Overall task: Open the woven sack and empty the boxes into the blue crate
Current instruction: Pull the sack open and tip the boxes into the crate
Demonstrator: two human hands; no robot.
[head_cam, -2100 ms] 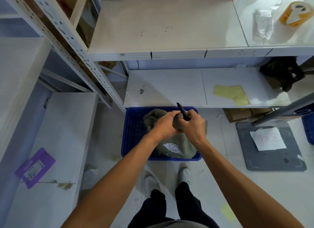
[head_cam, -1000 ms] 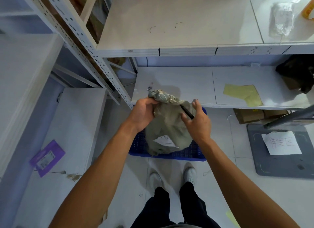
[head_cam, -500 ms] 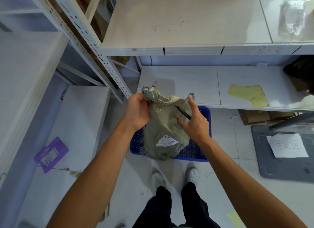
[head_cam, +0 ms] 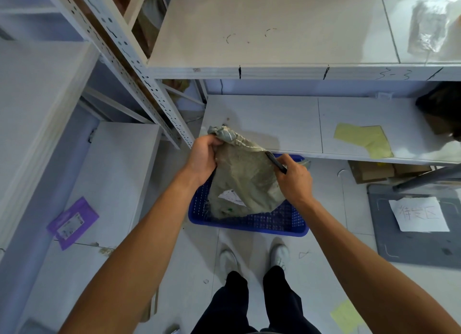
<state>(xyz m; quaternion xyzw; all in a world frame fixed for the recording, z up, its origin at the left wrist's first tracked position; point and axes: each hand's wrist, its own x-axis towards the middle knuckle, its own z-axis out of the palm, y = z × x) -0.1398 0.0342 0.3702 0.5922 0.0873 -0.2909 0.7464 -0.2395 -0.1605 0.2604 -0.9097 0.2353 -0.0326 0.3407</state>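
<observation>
Woven sack (head_cam: 245, 179): grey-green, at the centre of the frame, held up by its top edge with its lower end hanging over the blue crate (head_cam: 249, 227). Whether the lower end touches the crate floor cannot be told. A pale stitched cord runs along the top edge from one hand to the other. A white label (head_cam: 230, 196) sits on the lower front face.

Left hand (head_cam: 203, 159): fingers curled tight round the bunched upper-left corner of the sack.

Right hand (head_cam: 295, 178): fingers closed on the upper-right corner of the sack, with a scrap of fabric showing past the knuckles. The same hand pinches a black pen-like tool (head_cam: 275, 162), which lies slanted with its upper tip at the stitched edge.

Crate: on the floor, partly under the front lip of the lower shelf (head_cam: 274, 119), just ahead of the person's white shoes (head_cam: 228, 260).

Surroundings:
- Yellow paper (head_cam: 361, 139) lies on the lower shelf, right of centre.
- Cardboard boxes (head_cam: 369, 171) sit under that shelf at the right.
- A grey mat (head_cam: 389, 234) at the right edge carries a white sheet (head_cam: 421, 214) with handwriting.
- A purple packet (head_cam: 72, 222) lies on the low shelf at the left of the frame.
</observation>
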